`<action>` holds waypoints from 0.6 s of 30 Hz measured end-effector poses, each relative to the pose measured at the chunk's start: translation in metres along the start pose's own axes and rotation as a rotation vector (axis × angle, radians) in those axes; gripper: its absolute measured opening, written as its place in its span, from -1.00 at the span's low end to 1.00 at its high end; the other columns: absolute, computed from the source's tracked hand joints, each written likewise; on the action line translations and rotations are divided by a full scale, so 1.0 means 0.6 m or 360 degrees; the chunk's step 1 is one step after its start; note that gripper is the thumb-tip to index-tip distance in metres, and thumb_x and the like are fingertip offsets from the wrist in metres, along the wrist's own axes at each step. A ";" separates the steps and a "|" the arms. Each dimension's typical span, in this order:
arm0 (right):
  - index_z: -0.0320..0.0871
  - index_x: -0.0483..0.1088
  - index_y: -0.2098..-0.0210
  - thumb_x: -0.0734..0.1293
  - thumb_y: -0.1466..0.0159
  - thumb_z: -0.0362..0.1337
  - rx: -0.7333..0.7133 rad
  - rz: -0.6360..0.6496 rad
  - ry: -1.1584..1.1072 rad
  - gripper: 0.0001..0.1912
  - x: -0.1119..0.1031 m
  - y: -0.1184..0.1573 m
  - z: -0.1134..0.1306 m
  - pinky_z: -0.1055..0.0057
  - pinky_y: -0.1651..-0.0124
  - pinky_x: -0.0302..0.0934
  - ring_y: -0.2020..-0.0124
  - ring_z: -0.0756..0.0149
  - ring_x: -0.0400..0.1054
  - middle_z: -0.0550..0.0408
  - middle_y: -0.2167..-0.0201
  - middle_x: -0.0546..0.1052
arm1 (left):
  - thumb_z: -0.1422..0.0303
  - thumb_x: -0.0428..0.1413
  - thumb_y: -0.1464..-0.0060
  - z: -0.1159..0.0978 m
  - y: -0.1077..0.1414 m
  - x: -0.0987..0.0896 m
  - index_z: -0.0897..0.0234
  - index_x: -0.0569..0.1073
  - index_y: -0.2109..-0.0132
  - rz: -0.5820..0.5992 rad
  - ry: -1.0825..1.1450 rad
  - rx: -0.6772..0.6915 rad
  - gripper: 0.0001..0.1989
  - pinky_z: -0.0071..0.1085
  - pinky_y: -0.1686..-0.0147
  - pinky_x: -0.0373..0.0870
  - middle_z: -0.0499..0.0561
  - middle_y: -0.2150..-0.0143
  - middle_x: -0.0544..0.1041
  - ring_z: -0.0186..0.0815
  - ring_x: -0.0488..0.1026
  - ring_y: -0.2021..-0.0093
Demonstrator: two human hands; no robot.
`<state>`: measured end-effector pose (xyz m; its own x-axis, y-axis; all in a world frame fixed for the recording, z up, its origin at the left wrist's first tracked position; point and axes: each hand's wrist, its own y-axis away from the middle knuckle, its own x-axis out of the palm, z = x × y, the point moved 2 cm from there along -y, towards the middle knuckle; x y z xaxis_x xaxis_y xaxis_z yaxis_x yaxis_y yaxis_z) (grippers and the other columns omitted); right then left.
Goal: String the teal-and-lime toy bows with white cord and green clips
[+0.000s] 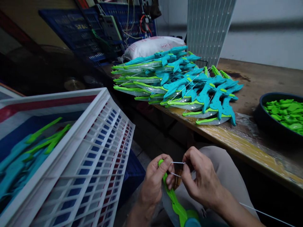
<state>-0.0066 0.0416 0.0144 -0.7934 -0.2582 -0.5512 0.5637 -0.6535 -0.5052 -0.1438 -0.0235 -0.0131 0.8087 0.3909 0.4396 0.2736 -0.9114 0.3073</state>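
Near the bottom middle, my left hand (157, 176) pinches the tip of a green and teal plastic piece (176, 205) that hangs down toward my lap. A thin white string (177, 162) stretches from that tip to my right hand (199, 176), whose thumb and forefinger are closed on it. A second strand runs just below the first. Clear film shows along the green arm, and the teal end is cut off by the lower edge of the view. Another length of string (265, 215) passes beyond my right wrist.
Teal and green pieces (180, 85) are piled on the wooden table (267, 77). A dark bowl (260, 105) of green parts stands at right. At left, a white crate (94, 132) holds more teal and green pieces. A white sack (153, 45) lies behind the pile.
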 end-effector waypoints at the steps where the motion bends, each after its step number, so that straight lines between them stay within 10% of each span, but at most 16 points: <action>1: -0.12 0.19 0.29 0.17 -0.30 -0.46 0.0004 0.0003 0.0000 -0.89 0.000 0.000 -0.001 0.40 0.37 0.08 0.38 0.35 0.27 0.14 0.39 0.31 | 0.04 0.36 -0.05 -0.001 0.000 0.000 0.29 0.37 0.47 0.0004 0.0002 0.0003 -0.53 -0.58 0.73 0.15 -0.16 0.66 0.27 -0.50 0.16 0.71; 18: -0.14 0.41 0.17 0.23 -0.47 -0.45 0.0064 -0.0010 -0.0319 -0.84 0.000 0.014 -0.010 0.52 0.30 0.22 0.34 0.42 0.39 0.14 0.33 0.47 | 0.09 0.44 0.04 0.010 -0.016 -0.007 0.32 0.40 0.47 0.0063 0.0193 -0.0005 -0.53 -0.61 0.76 0.19 -0.15 0.59 0.33 -0.54 0.18 0.71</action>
<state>-0.0004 0.0407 0.0062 -0.8290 -0.3880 -0.4027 0.5521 -0.6822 -0.4793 -0.1465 -0.0170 -0.0229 0.7498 0.3675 0.5502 0.2410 -0.9261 0.2902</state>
